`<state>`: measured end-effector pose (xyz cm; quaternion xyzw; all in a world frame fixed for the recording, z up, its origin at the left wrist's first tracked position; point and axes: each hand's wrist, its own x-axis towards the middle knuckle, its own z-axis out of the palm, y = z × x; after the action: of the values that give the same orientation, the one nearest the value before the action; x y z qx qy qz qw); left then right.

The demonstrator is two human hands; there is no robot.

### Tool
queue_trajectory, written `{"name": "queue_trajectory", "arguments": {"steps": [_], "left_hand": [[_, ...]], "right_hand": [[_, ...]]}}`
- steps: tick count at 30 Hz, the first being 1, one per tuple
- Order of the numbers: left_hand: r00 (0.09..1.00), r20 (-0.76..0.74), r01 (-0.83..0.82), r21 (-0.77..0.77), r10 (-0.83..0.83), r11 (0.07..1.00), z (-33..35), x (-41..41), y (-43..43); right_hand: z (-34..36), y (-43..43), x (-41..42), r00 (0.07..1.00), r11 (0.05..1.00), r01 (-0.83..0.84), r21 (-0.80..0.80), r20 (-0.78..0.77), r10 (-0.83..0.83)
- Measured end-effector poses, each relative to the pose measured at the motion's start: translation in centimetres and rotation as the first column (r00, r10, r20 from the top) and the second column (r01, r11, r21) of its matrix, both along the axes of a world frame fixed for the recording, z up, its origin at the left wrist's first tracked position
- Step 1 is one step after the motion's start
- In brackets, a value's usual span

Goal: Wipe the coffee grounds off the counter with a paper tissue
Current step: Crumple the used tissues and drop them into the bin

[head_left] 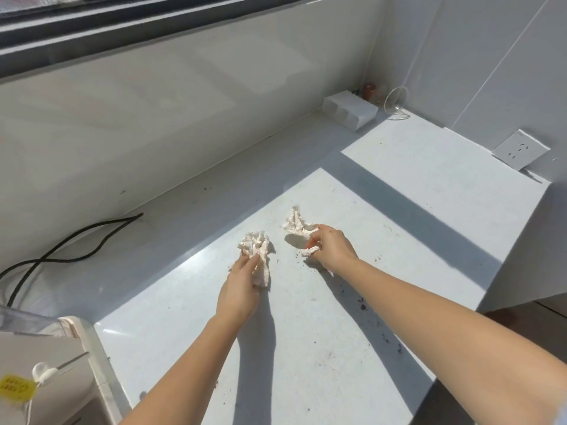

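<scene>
Left hand: arm stretched forward, fingers curled round a crumpled paper tissue resting on the white tabletop.
Right hand: arm stretched forward, palm down, pinching a second crumpled tissue against the tabletop.
Coffee grounds: dark specks scattered beside and beneath the right forearm.

left tissue: white, crumpled, elongated wad on sunlit desk, held in left grip. right tissue: crumpled, just beside, pinched in right grip. coffee grounds: dark specks scattered on desk, mostly right.
</scene>
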<state>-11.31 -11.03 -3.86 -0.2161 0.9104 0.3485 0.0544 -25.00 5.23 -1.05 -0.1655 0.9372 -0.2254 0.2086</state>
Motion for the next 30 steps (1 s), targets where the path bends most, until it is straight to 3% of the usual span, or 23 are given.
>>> {"name": "queue_trajectory", "arguments": {"steps": [12, 19, 24, 27, 30], "left_hand": [[0.990, -0.114, -0.077, 0.049, 0.082, 0.996, -0.6, 1.1, 0.3], [0.935, -0.302, -0.158, 0.123, 0.188, 0.980, 1.6, 2.8, 2.2], [0.917, -0.366, -0.095, 0.181, 0.157, 0.979, 3.2, 4.4, 5.4], [0.924, -0.364, -0.014, 0.281, 0.120, 0.960, 3.9, 5.2, 8.1], [0.934, -0.298, -0.049, 0.442, 0.198, 0.896, 4.5, 6.2, 11.4]], "right_hand": [[0.2, -0.7, 0.7, 0.995, 0.998, 0.059, -0.028, -0.074, -0.061], [2.0, -0.1, 3.8, 0.994, 0.993, -0.017, -0.118, -0.113, 0.004], [2.8, 2.0, 7.5, 0.998, 0.990, 0.018, -0.141, -0.061, -0.026], [3.3, 4.4, 9.8, 0.998, 0.986, 0.049, -0.156, -0.032, -0.055], [3.3, 7.9, 12.4, 0.992, 0.960, 0.125, -0.251, 0.028, -0.122]]}}
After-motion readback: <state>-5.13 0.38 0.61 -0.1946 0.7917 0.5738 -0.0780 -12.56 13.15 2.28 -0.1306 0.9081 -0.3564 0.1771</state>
